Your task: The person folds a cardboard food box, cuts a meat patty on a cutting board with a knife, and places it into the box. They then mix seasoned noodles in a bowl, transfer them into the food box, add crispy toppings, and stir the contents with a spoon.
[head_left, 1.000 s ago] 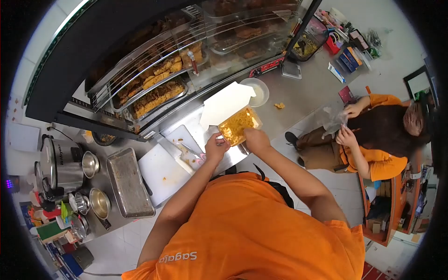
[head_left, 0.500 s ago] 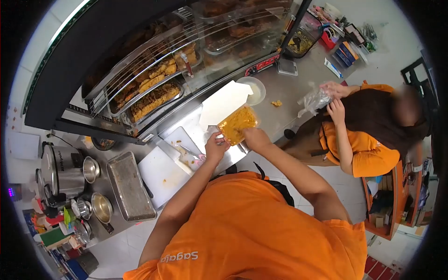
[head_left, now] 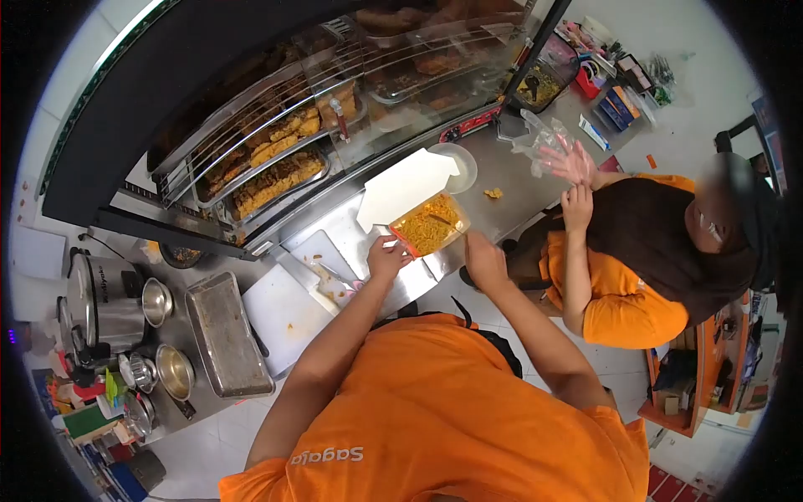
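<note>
A paper takeaway box (head_left: 405, 241) lies open on the metal counter, its white lid (head_left: 410, 188) folded back toward the display case. Yellow-orange rice (head_left: 425, 227) fills it. My left hand (head_left: 389, 258) pinches the box's near left corner. On the right side, my right hand (head_left: 487, 261) is closed round what looks like the handle of a spoon (head_left: 450, 221), whose dark end lies in the rice; its exact shape is hard to make out. Just beyond the lid sits a round translucent container (head_left: 460, 167).
The glass display case (head_left: 335, 151) with trays of fried food rises behind. Cutting boards (head_left: 288, 318), a knife (head_left: 311, 286) and a metal tray (head_left: 226, 335) lie to the left. A co-worker (head_left: 644, 251) at right wears a plastic glove (head_left: 556, 155). A food scrap (head_left: 493, 193) lies on the counter.
My right hand has drawn back right from over the box, and the rice surface shows more fully. The co-worker's hand has gone into the plastic glove, fingers spread.
</note>
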Available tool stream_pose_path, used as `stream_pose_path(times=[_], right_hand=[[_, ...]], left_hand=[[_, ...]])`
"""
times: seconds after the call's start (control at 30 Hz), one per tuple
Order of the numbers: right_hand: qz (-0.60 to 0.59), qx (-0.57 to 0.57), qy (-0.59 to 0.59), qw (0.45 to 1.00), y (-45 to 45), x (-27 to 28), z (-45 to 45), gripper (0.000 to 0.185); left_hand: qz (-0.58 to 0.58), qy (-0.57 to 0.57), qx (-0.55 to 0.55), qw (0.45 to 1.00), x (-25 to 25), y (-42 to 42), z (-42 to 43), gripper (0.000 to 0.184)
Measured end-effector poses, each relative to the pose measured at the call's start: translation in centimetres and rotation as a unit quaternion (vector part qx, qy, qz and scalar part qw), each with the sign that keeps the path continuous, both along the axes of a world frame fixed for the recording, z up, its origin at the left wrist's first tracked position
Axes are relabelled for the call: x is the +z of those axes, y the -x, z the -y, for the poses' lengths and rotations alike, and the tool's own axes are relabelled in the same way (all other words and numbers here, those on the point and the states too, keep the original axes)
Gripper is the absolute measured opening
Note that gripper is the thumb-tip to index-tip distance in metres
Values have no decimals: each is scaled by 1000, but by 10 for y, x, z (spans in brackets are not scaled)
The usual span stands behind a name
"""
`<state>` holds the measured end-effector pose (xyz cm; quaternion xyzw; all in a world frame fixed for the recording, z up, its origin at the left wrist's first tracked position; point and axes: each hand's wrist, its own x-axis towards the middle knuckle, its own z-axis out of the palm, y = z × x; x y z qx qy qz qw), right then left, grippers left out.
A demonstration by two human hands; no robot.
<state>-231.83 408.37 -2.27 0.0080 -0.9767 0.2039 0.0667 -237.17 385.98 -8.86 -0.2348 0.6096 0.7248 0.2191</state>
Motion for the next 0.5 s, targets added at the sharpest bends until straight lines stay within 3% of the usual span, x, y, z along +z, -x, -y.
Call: stream_pose_path(times=[0.2,0.3,0.37,0.43,0.5], right_hand=[[3,-74,31,997,-13,-36,-8,11],[3,-104,63,993,-8,-36,-8,13],[-20,-123,149,981,-2,-43,-11,16],[-10,-125,220,967,6,-50,-8,21],[26,-121,266,956,14,-50,-4,26]], left_hand=[[-60,-73,-20,995,-17,3,-6,42],[-104,-12,-72,992,-8,-12,10,46],[-116,1,-90,989,-1,-31,36,48],[-67,-57,-80,993,17,-62,80,48],[-55,23,-89,994,32,-103,126,44]])
